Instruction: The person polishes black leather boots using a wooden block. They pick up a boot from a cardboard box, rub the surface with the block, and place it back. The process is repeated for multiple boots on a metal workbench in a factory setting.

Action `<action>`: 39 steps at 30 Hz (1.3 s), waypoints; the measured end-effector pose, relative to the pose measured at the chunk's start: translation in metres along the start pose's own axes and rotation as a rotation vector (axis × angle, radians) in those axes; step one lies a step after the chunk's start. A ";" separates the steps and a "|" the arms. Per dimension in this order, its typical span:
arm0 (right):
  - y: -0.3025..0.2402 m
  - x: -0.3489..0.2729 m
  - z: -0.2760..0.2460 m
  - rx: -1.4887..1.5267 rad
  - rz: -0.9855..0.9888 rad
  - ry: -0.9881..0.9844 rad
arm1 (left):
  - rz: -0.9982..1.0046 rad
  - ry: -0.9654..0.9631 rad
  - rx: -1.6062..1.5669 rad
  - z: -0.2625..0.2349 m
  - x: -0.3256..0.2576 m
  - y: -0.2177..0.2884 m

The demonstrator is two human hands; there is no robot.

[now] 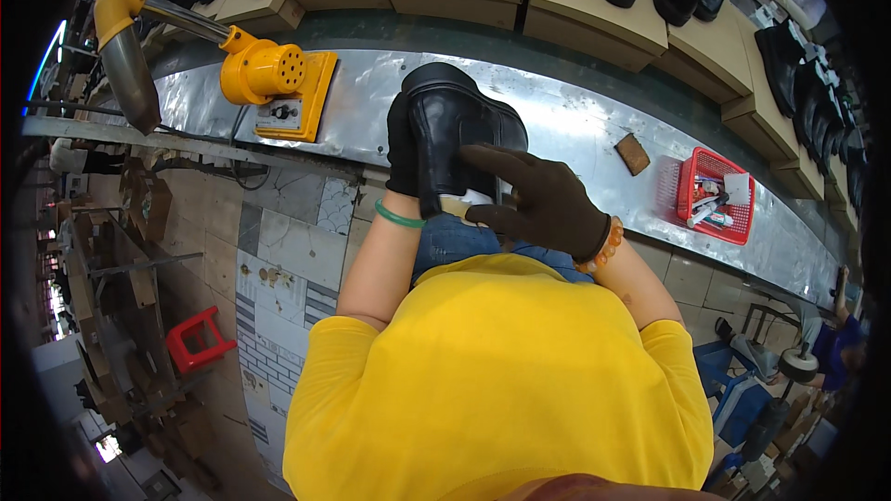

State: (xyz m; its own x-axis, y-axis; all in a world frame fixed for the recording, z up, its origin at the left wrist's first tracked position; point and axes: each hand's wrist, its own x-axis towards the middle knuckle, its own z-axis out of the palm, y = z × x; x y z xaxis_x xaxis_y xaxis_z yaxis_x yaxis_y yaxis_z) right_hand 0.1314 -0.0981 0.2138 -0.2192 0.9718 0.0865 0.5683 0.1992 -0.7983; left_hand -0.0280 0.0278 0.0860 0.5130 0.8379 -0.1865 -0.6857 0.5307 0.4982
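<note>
Black leather makes up most of the boot (pixel 436 139), held at 12 o'clock with its pale-lined opening toward 6. The left hand (pixel 400 148), its grip clamped on the boot, braces the 9 o'clock side; the right hand (pixel 543 204), at 4 o'clock, has thumb and fingers apart, pressure impossible to tell. Best steady firmly left, touch lightly right, and avoid scuffing the leather on the metal surface (pixel 566 111) beyond.
</note>
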 end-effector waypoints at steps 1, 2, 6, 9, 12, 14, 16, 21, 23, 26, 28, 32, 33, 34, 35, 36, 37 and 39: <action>0.007 0.001 0.006 0.007 -0.018 0.039 | -0.009 -0.027 -0.024 0.002 -0.003 0.004; 0.015 0.001 0.011 0.010 -0.034 0.078 | -0.021 -0.057 -0.051 0.006 -0.006 0.008; 0.063 0.002 0.016 0.072 0.079 0.460 | 0.032 -0.009 -0.055 0.010 -0.009 0.012; 0.120 0.005 0.013 0.035 0.181 0.820 | 0.099 -0.068 -0.061 -0.019 0.004 0.004; 0.162 -0.002 0.027 -0.124 0.249 0.847 | 0.219 0.071 -0.077 -0.024 0.007 0.008; 0.176 -0.009 0.041 -0.146 0.316 0.823 | 0.290 0.143 -0.036 -0.044 0.006 0.011; 0.192 -0.013 0.056 -0.210 0.234 0.825 | 0.328 -0.126 -0.074 -0.071 0.004 0.021; 0.203 -0.016 0.057 -0.162 0.329 0.676 | 0.806 -0.108 0.628 -0.093 -0.033 0.095; 0.206 -0.014 0.055 -0.161 0.347 0.644 | 0.978 0.274 0.748 -0.077 -0.066 0.130; 0.198 -0.012 0.053 -0.167 0.372 0.588 | 0.969 0.346 0.203 -0.070 -0.113 0.185; 0.195 -0.010 0.052 -0.183 0.378 0.565 | 1.033 0.401 0.202 -0.090 -0.121 0.227; 0.193 -0.008 0.052 -0.212 0.387 0.554 | 1.064 0.420 0.309 -0.109 -0.109 0.282; 0.192 -0.006 0.052 -0.212 0.388 0.549 | 1.071 0.490 0.326 -0.111 -0.106 0.293; 0.190 -0.006 0.053 -0.216 0.397 0.547 | 1.069 0.557 0.340 -0.115 -0.099 0.302; 0.187 -0.006 0.053 -0.221 0.405 0.545 | 1.081 0.578 0.346 -0.118 -0.095 0.310; 0.188 -0.006 0.054 -0.229 0.401 0.551 | 1.094 0.599 0.353 -0.122 -0.093 0.318; 0.189 -0.006 0.055 -0.238 0.400 0.559 | 1.103 0.618 0.358 -0.123 -0.090 0.324; 0.190 -0.005 0.054 -0.243 0.398 0.564 | 1.084 0.525 0.326 -0.130 -0.089 0.328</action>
State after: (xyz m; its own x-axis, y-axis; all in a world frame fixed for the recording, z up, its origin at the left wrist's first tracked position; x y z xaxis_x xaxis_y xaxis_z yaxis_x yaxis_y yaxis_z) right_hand 0.1971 -0.0717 0.0295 0.4457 0.8801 0.1633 0.6938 -0.2244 -0.6843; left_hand -0.3655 0.1441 0.1562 -0.5552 0.8135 0.1732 -0.4280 -0.4579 0.7792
